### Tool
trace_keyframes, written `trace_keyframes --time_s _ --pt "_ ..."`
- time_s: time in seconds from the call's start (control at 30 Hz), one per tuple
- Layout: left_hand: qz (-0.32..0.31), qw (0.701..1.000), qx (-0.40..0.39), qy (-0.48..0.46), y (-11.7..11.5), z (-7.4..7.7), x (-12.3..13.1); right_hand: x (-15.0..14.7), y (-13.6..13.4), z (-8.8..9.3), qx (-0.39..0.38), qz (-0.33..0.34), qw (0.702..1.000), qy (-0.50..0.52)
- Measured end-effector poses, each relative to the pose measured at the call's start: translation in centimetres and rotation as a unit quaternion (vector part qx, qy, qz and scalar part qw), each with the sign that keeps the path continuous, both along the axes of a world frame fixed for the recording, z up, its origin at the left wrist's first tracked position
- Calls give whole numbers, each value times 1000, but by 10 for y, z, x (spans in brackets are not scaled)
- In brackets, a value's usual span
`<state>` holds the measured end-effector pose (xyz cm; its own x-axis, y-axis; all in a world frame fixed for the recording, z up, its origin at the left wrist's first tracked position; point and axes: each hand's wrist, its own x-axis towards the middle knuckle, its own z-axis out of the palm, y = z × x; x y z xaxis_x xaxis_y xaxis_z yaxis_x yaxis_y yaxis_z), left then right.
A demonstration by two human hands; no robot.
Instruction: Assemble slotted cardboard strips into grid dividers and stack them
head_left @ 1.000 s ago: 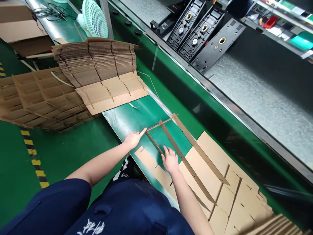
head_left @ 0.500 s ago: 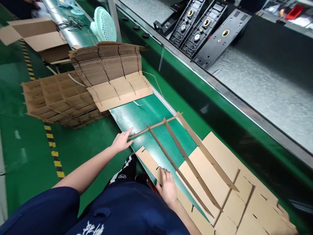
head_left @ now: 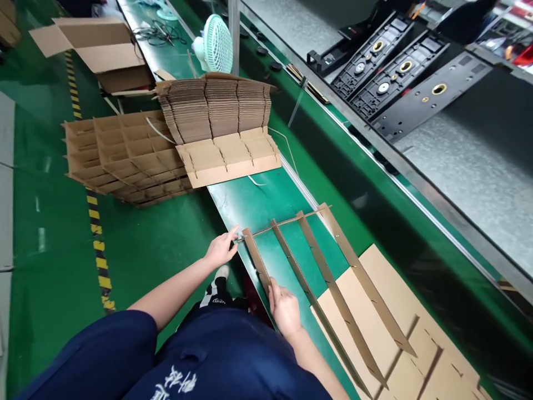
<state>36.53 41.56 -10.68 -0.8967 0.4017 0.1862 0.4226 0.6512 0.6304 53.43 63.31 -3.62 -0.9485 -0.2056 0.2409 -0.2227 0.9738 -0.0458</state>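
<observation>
My left hand (head_left: 222,248) pinches the near end of a slotted cardboard cross strip (head_left: 287,221), which runs away from me over the green bench. Several long cardboard divider strips stand on edge across it, such as the middle one (head_left: 322,264) and the far one (head_left: 353,261). My right hand (head_left: 285,305) is closed on the nearest divider strip (head_left: 256,258). That strip stands upright, its far end meeting the cross strip right beside my left fingers. Whether its slot is fully seated I cannot tell.
Flat cardboard sheets (head_left: 375,289) lie under the dividers' near ends. Beyond are a stack of slotted cardboard strips (head_left: 233,153), assembled partition grids (head_left: 125,155), an open carton (head_left: 104,55) and a mint-green fan (head_left: 219,44). A metal-edged conveyor (head_left: 362,125) carries black panels (head_left: 433,91).
The nearest divider strip has gone from lying tilted at the bench edge to standing upright against the cross strip, carried by my right hand. My view has shifted somewhat to the left.
</observation>
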Motion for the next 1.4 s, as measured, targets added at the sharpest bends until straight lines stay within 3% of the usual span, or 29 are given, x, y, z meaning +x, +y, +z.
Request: trace_keyframes --time_s 0.23,0.37,0.6,0.8,0.97,1.4 --pt "-45 996 -15 81 11 -4 -7 -1 14 7 70 36 997 -7" --pt "-58 989 -75 118 15 -2 -9 -7 16 1 97 45 994 -4" --pt "-63 984 -99 135 14 4 -8 -9 12 -9 105 15 994 5" --pt "-49 985 -117 120 17 9 -4 1 -6 4 104 -10 994 15" --pt "-43 989 -111 88 19 11 -4 -3 -9 16 121 -29 992 -34" --pt "-47 985 -154 63 21 6 -4 8 -13 -20 97 -57 990 -85"
